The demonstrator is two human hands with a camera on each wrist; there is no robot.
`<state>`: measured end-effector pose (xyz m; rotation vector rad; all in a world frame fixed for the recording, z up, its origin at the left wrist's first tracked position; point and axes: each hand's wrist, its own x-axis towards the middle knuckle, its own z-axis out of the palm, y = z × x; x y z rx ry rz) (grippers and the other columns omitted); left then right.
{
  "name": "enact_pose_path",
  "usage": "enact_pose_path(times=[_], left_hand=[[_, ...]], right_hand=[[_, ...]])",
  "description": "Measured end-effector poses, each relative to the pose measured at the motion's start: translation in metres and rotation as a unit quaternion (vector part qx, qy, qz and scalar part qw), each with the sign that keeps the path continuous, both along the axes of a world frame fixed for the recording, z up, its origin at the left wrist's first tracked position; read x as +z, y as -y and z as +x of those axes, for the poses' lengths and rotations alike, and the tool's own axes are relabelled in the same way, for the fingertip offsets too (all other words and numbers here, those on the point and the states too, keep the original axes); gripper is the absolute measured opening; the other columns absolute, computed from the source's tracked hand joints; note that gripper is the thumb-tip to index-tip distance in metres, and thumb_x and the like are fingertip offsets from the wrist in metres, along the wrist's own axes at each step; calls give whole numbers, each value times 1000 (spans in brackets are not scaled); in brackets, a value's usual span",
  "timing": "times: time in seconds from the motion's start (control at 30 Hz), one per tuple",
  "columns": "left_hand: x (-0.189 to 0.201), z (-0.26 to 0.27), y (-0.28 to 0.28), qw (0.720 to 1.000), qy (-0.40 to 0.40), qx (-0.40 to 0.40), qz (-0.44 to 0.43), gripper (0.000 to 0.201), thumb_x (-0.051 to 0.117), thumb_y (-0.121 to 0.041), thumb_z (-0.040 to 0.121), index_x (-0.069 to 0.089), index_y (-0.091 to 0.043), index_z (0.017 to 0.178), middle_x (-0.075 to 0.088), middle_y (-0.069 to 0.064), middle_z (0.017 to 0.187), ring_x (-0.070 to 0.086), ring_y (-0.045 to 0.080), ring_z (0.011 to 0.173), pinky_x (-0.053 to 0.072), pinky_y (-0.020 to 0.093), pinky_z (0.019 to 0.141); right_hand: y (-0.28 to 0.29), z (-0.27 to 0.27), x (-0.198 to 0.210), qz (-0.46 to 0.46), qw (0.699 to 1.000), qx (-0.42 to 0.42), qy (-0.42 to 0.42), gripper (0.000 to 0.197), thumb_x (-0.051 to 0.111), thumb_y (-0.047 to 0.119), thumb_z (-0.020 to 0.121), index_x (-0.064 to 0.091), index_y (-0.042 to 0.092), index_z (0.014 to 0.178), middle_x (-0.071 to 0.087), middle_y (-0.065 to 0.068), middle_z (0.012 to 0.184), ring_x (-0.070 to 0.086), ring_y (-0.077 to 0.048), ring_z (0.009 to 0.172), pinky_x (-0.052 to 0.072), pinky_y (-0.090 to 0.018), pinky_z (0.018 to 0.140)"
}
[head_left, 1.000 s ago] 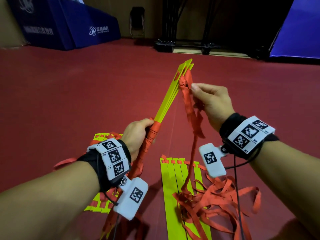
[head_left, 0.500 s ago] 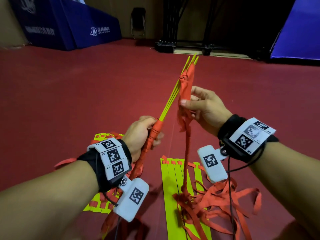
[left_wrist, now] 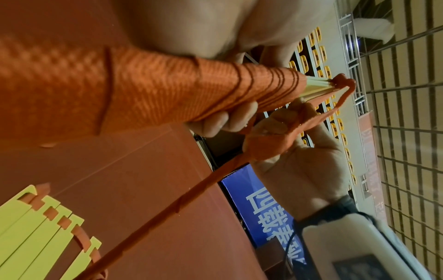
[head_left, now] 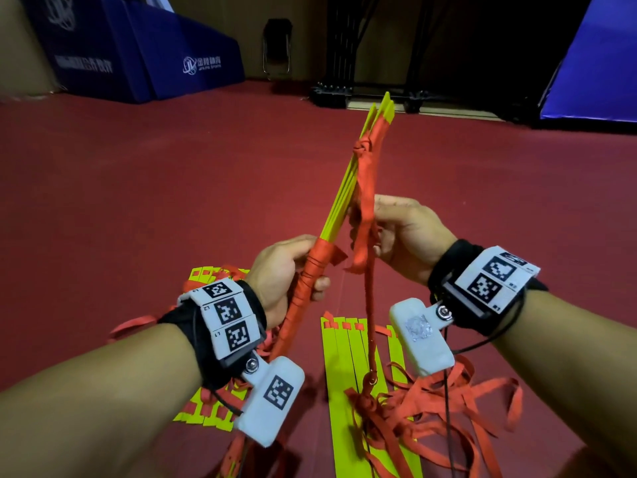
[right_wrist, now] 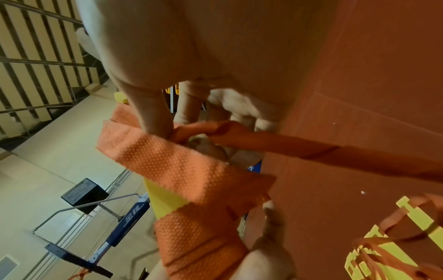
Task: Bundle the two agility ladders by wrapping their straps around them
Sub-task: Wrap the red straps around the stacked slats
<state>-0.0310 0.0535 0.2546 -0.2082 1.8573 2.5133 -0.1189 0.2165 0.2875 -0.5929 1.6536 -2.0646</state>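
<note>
My left hand grips the bundled ladder, a stack of yellow rungs held up at a slant, round its strap-wound lower part. A knot sits near the bundle's top. My right hand pinches the orange strap beside the rungs, just above my left hand; its thumb presses on the webbing. The strap hangs down to a loose tangle on the second ladder's rungs, which lie flat on the floor.
More yellow rungs lie on the red floor under my left wrist. Blue padded mats stand at the back left, another blue mat at the right. A black metal frame base and a folding chair stand behind.
My right hand has slid down the strap from near the bundle's top to just above my left hand. The bundle has turned slightly and its tip has risen.
</note>
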Motion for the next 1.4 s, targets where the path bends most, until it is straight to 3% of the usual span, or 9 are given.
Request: enact_pose_path(times=[0.13, 0.23, 0.43, 0.63, 0.73, 0.87, 1.07, 1.23, 1.4], left_hand=[[-2, -4, 3, 999, 11, 17, 27, 34, 57, -22, 92, 69, 6, 106, 48, 8, 70, 43, 17, 47, 36, 29, 55], [0, -3, 3, 999, 9, 12, 34, 36, 64, -26, 83, 73, 0, 106, 51, 15, 84, 44, 18, 49, 37, 32, 60], [3, -2, 4, 998, -2, -39, 56, 39, 41, -14, 100, 71, -14, 75, 47, -4, 55, 42, 17, 52, 32, 32, 62], [5, 1, 5, 995, 4, -75, 65, 60, 36, -15, 100, 66, -13, 47, 48, -7, 55, 43, 13, 53, 34, 32, 65], [9, 1, 3, 995, -1, -65, 78, 30, 46, -18, 86, 70, -13, 68, 54, -1, 65, 47, 13, 52, 38, 31, 60], [2, -4, 0, 997, 12, 0, 72, 20, 54, -20, 88, 65, -4, 93, 57, 16, 78, 54, 21, 55, 47, 30, 55], [0, 0, -4, 997, -15, -25, 68, 72, 40, -69, 84, 66, -9, 113, 66, 14, 87, 64, 30, 80, 56, 34, 62], [0, 1, -12, 996, -29, 86, -1, 45, 56, -42, 98, 72, -5, 77, 64, 12, 61, 57, 25, 53, 46, 34, 59], [6, -4, -5, 985, -6, 170, -6, 37, 68, -36, 94, 75, -5, 76, 66, 32, 81, 58, 40, 74, 50, 64, 74]], right_hand=[[4, 2, -1, 6, 1000, -3, 12, 21, 61, 11, 72, 78, 5, 83, 62, -9, 72, 49, -21, 66, 36, -42, 78], [5, 5, -3, 40, 999, 5, -8, 14, 60, -1, 80, 74, 0, 83, 63, -4, 63, 51, -13, 52, 42, -30, 62], [13, 10, -12, 36, 998, 52, 18, 29, 73, 2, 79, 59, 3, 105, 58, -13, 70, 51, -17, 49, 42, -23, 50], [17, 20, -8, 112, 987, 34, -108, 43, 66, 11, 91, 66, 22, 49, 52, 8, 51, 42, -11, 48, 34, -20, 44], [17, 26, -5, 110, 983, 27, -143, 38, 60, -5, 94, 62, 16, 62, 57, 10, 54, 49, 2, 46, 40, -13, 46], [24, 32, -8, 136, 975, 7, -173, 13, 58, -4, 95, 58, -8, 83, 59, -14, 63, 55, -17, 50, 47, -28, 50], [31, 23, -21, 240, 939, -95, -226, 30, 59, 30, 99, 58, 17, 73, 69, -9, 62, 69, -23, 56, 59, -47, 65], [33, 27, -22, 265, 923, -125, -249, 22, 65, 29, 94, 57, 18, 78, 70, -13, 68, 63, -20, 54, 50, -39, 59], [36, 31, -27, 229, 946, -95, -210, 10, 70, 18, 91, 63, 14, 85, 68, -10, 66, 57, -12, 58, 47, -31, 60]])
